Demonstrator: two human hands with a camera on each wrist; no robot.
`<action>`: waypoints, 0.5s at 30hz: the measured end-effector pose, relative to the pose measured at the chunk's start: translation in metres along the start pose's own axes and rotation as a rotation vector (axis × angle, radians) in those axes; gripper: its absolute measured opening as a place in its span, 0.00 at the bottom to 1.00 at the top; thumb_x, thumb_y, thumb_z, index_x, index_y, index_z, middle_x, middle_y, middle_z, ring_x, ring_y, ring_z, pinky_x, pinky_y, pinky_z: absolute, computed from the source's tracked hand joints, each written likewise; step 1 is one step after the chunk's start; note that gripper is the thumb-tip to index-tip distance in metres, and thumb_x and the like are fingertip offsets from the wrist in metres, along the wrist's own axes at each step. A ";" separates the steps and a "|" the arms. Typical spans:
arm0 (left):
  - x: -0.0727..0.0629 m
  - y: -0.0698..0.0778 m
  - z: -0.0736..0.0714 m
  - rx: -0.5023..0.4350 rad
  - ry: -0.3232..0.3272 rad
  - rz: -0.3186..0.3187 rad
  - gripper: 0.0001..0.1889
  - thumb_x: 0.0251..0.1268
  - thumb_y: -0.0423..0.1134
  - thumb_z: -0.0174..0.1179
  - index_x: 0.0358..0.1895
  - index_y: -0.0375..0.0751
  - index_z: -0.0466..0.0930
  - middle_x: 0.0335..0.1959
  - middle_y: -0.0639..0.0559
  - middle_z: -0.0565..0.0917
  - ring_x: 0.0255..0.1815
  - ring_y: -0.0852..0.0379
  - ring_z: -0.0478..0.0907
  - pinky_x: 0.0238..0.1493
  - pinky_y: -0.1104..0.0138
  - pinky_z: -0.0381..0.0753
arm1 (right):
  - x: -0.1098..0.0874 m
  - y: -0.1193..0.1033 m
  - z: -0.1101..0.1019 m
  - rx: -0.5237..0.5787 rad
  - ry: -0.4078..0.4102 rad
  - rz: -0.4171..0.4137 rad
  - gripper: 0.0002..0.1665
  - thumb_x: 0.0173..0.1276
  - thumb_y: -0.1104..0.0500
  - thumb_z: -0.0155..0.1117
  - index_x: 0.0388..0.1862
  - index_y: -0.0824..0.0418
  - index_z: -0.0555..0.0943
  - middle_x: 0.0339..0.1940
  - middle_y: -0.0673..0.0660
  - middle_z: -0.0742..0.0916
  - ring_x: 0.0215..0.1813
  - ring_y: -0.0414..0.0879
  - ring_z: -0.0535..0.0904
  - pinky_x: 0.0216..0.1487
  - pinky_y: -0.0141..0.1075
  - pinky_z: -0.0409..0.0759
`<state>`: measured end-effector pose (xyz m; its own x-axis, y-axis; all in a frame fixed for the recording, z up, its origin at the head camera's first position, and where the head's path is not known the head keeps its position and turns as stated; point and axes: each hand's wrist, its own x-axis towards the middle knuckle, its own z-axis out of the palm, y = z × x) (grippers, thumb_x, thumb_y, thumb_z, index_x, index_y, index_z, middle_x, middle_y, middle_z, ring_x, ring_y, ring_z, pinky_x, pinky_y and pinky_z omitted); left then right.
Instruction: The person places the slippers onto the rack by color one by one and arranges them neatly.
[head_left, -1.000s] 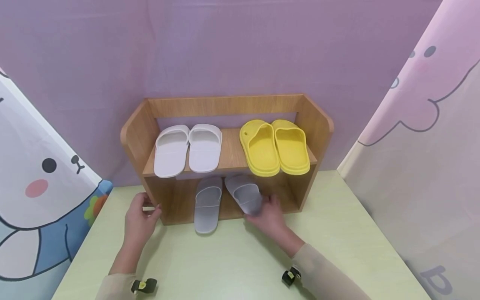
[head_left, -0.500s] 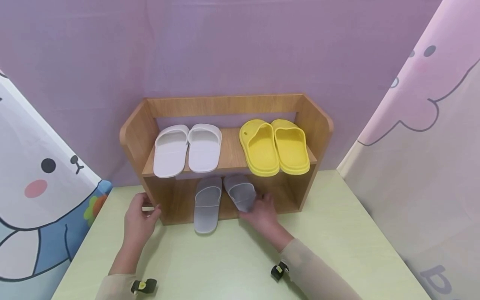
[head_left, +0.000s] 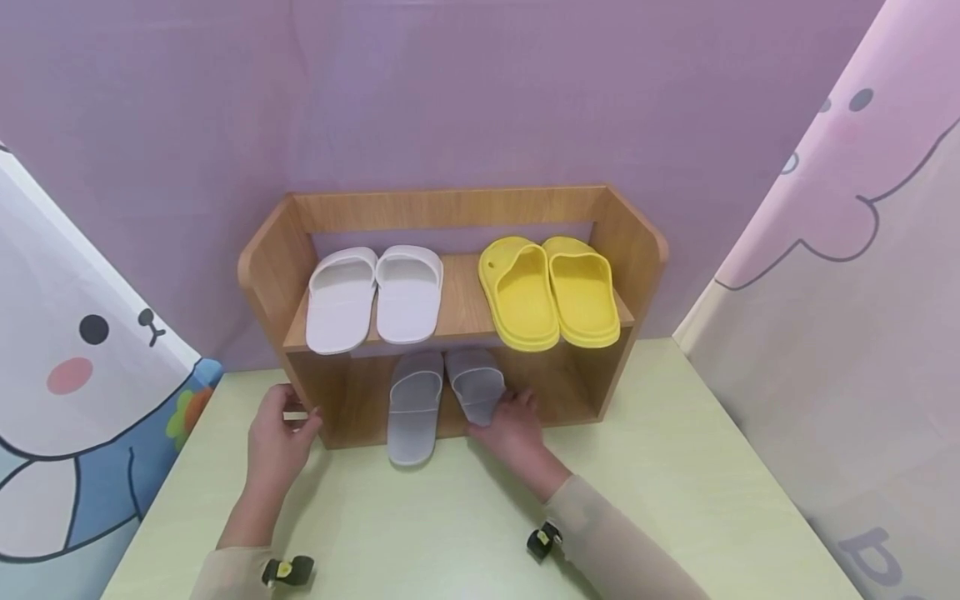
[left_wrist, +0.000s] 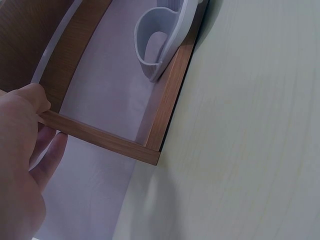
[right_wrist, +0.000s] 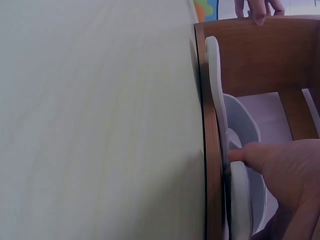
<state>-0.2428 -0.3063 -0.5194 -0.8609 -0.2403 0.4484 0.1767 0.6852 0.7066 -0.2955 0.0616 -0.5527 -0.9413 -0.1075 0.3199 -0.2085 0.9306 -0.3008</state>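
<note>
A small wooden shoe rack (head_left: 450, 210) stands on the table. My left hand (head_left: 279, 437) pinches the front edge of its left side panel (left_wrist: 100, 137), thumb on one face and fingers on the other. On the lower shelf lie two grey slippers, toes inward. My right hand (head_left: 513, 432) grips the right grey slipper (head_left: 478, 393) by its heel end, the thumb on its left edge in the right wrist view. That slipper is slightly angled, its heel turned right. The left grey slipper (head_left: 414, 425) lies straighter, its heel jutting past the shelf's front edge.
On the upper shelf a pair of white slippers (head_left: 410, 304) sits at the left and a pair of yellow clogs (head_left: 525, 304) at the right. The pale table (head_left: 420, 533) extends in front. Purple cloth (head_left: 480, 100) hangs behind, with printed cloths at both sides.
My right hand has moved left with the right grey slipper, whose heel has swung left, so it now lies straighter beside the other one. The left hand has stayed on the panel.
</note>
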 end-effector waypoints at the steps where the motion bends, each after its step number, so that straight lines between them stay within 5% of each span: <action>1: 0.000 0.000 0.000 0.003 -0.001 -0.001 0.22 0.70 0.25 0.72 0.62 0.35 0.74 0.54 0.41 0.82 0.56 0.40 0.86 0.45 0.83 0.83 | -0.001 0.000 0.001 0.012 0.019 -0.011 0.50 0.53 0.35 0.84 0.47 0.80 0.78 0.40 0.71 0.80 0.45 0.64 0.75 0.36 0.49 0.82; 6: 0.000 0.000 0.000 0.017 -0.005 -0.004 0.22 0.70 0.26 0.72 0.62 0.35 0.74 0.54 0.41 0.82 0.56 0.40 0.86 0.48 0.65 0.92 | -0.006 -0.003 0.003 0.073 0.072 -0.012 0.53 0.51 0.36 0.89 0.47 0.83 0.77 0.41 0.72 0.76 0.43 0.63 0.74 0.35 0.49 0.83; 15: 0.000 0.002 -0.001 0.002 -0.007 -0.004 0.20 0.71 0.26 0.71 0.61 0.34 0.75 0.54 0.40 0.82 0.56 0.39 0.86 0.44 0.84 0.82 | -0.009 -0.008 -0.004 0.164 0.030 -0.032 0.56 0.41 0.39 0.95 0.48 0.83 0.78 0.41 0.72 0.79 0.46 0.63 0.73 0.38 0.50 0.81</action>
<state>-0.2420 -0.3063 -0.5174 -0.8649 -0.2387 0.4416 0.1720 0.6856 0.7074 -0.2843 0.0570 -0.5493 -0.9255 -0.1237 0.3580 -0.2816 0.8569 -0.4318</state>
